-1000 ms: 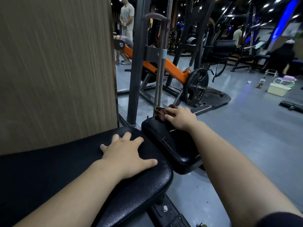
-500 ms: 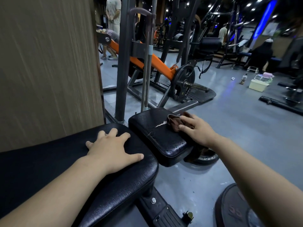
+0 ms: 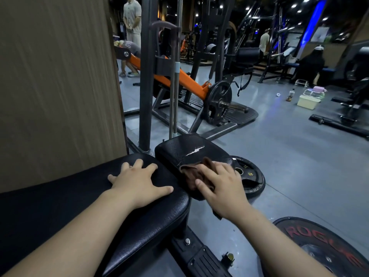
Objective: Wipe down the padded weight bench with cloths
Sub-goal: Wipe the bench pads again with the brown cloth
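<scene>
The black padded bench has a long pad (image 3: 60, 206) in front of me and a smaller seat pad (image 3: 185, 148) beyond it, with a white tear in its cover. My left hand (image 3: 137, 182) lies flat on the end of the long pad, fingers spread. My right hand (image 3: 221, 188) presses a brown cloth (image 3: 191, 174) onto the near right part of the seat pad, fingers fairly straight over it. Part of the cloth is hidden under the hand.
A wood-grain panel (image 3: 56, 86) stands close on the left. Dark steel uprights (image 3: 145, 76) and an orange plate-loaded machine (image 3: 189, 82) rise behind the seat pad. Weight plates (image 3: 251, 178) (image 3: 327, 248) lie on the grey floor at right. People stand in the background.
My right hand has dragged the cloth from the far end of the seat pad back toward me, to its near right part. The left hand stays flat on the long pad.
</scene>
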Demonstrator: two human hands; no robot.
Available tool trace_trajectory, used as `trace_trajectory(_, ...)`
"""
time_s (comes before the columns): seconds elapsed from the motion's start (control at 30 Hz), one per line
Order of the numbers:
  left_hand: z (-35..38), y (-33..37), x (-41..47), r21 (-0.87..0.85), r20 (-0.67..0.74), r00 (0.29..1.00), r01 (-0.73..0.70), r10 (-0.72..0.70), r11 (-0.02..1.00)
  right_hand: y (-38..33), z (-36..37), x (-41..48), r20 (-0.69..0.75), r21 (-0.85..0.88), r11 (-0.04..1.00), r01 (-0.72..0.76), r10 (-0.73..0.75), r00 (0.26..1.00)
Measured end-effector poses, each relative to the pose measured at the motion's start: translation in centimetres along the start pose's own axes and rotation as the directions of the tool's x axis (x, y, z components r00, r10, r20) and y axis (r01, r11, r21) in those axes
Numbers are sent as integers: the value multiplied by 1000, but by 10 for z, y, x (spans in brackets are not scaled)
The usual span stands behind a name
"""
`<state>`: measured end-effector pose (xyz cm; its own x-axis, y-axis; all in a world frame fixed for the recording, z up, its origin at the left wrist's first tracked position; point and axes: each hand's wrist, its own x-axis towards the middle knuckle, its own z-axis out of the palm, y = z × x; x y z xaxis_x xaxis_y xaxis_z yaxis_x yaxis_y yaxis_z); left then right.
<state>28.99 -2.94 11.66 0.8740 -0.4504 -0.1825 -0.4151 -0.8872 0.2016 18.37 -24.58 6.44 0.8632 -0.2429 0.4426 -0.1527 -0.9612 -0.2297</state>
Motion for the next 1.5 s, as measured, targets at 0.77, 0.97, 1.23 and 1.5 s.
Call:
trace_trajectory(0.77,5,-3,0,23,-27,999,-19,20,1000,12,-28,56,394,278,908,313,-405,825)
trace_trajectory(0.97,5,-2,-1,22,-28,999,-21,21,1000,-26,4,92,357,147,973,178,-220,908)
trace_trajectory(1.23,7,-5,0,27,-32,999,-28,29,999,-44,-26,106,572,332,939,86,-273,774)
trace_trajectory(1.5,7,-4,2,39,-36,999,-25,26,999,-3,-19,103,564,185,940,285,-339,753)
